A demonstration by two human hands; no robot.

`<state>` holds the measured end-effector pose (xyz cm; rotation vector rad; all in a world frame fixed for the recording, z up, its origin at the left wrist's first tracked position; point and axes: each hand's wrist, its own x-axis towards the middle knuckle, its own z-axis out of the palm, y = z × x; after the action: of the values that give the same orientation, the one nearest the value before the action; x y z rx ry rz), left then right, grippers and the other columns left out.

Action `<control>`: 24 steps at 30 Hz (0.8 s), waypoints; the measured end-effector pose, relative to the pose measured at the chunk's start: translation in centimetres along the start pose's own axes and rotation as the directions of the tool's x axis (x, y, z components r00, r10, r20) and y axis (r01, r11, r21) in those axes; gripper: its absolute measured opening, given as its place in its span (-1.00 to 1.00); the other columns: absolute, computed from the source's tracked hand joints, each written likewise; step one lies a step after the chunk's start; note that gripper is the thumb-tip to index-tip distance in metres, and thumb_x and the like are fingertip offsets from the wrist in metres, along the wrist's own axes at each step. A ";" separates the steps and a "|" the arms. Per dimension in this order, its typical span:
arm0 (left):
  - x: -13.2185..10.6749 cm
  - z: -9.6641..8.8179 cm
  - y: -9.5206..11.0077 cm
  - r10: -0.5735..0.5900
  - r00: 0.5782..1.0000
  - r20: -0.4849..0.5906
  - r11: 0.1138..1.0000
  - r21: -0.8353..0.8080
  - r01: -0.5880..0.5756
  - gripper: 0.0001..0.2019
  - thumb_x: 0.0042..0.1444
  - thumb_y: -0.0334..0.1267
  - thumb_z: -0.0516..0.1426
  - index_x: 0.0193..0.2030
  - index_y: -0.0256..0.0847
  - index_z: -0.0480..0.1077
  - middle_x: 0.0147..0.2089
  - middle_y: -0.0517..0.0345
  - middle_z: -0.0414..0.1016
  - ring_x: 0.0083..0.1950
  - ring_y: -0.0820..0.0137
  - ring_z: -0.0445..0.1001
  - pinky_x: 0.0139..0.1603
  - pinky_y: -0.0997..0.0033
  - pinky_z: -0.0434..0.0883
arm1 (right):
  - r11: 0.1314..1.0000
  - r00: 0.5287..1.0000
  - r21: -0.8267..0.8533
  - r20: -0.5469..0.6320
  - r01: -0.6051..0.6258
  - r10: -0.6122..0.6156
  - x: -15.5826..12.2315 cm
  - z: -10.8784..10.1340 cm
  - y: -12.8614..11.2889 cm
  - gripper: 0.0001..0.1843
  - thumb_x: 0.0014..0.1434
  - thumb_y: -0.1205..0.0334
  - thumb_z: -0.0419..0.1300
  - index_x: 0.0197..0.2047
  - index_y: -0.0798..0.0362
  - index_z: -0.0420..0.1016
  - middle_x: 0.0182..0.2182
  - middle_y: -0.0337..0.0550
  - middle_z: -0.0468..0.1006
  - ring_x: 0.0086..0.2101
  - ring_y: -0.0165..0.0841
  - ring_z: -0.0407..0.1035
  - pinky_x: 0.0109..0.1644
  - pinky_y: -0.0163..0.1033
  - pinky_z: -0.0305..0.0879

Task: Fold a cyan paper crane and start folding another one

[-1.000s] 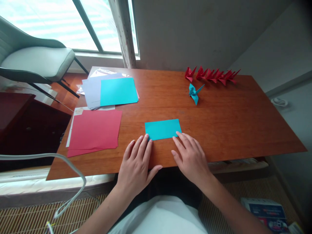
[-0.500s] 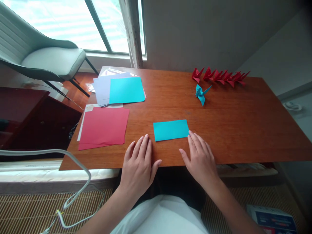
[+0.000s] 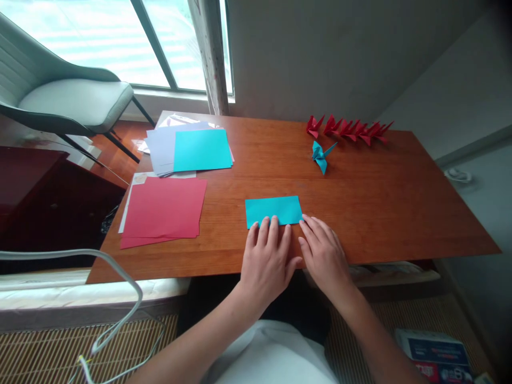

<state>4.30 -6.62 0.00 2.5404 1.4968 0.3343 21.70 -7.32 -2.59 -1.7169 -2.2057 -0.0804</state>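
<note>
A teal sheet of paper, folded into a rectangle, lies on the wooden table near its front edge. My left hand lies flat with its fingers stretched out, the fingertips pressing on the sheet's near edge. My right hand rests flat beside it, fingers spread, its fingertips touching the sheet's near right corner. Neither hand holds anything.
Red sheets lie at the left, and a stack of lilac and teal sheets lies behind them. A teal paper crane and a row of red cranes stand at the back. A chair and a white cable are at the left.
My left hand has slid right and forward onto the teal sheet's near edge, close against my right hand. My right hand stays at the sheet's corner.
</note>
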 end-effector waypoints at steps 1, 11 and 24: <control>0.0 0.1 -0.1 0.004 1.000 -0.002 1.000 0.002 -0.004 -0.39 0.35 0.08 0.00 0.41 -0.22 0.26 0.47 -0.26 0.20 0.48 -0.13 0.15 0.45 -0.21 0.11 | 1.000 1.000 0.007 0.006 0.003 -0.003 0.0 -0.1 0.2 -0.57 0.43 0.26 0.03 0.29 0.20 0.39 0.27 0.08 0.45 0.25 -0.06 0.29 0.31 0.10 0.28; 0.1 0.1 -0.4 0.013 1.000 0.017 1.000 0.019 -0.013 -0.24 0.31 0.20 0.00 0.43 -0.38 0.21 0.47 -0.31 0.19 0.47 -0.13 0.15 0.45 -0.19 0.09 | 0.998 0.999 -0.051 0.011 -0.032 0.033 0.1 -0.5 -0.3 -0.58 0.42 0.28 0.04 0.28 0.16 0.41 0.27 0.07 0.45 0.24 -0.06 0.32 0.29 0.08 0.29; -2.7 -1.6 -4.1 0.011 0.998 -0.069 0.991 0.132 -0.002 -0.38 0.38 -0.04 0.00 0.38 -0.53 0.26 0.43 -0.31 0.27 0.39 -0.11 0.30 0.35 -0.11 0.18 | 0.995 0.999 -0.097 -0.009 -0.037 0.037 0.0 -0.5 -0.5 -0.58 0.39 0.30 0.05 0.26 0.15 0.43 0.24 0.10 0.46 0.21 -0.04 0.34 0.26 0.09 0.34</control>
<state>-0.83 -6.91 0.14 2.6619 1.5855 0.3393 21.31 -7.62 -2.03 -1.8051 -2.1971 -0.1876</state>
